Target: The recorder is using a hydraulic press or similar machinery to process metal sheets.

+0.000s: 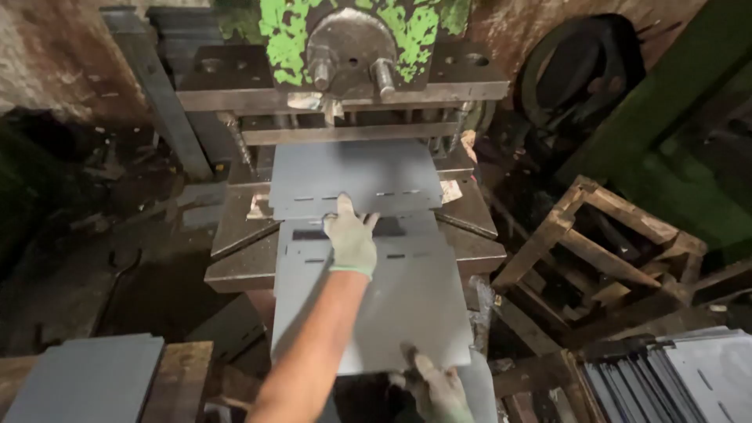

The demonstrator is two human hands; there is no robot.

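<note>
Nearest the camera, the right hand grips the near edge of a grey slotted sheet lying on the press bed. Left hand, fingers spread flat, presses a second sheet under the green ram. Grey plates lie left, a wooden crate right, stacked sheets beyond.

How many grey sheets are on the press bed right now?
2: one sheet lies further in under the ram; a nearer sheet is held by the left hand and right hand. Others may lie hidden beneath.
</note>
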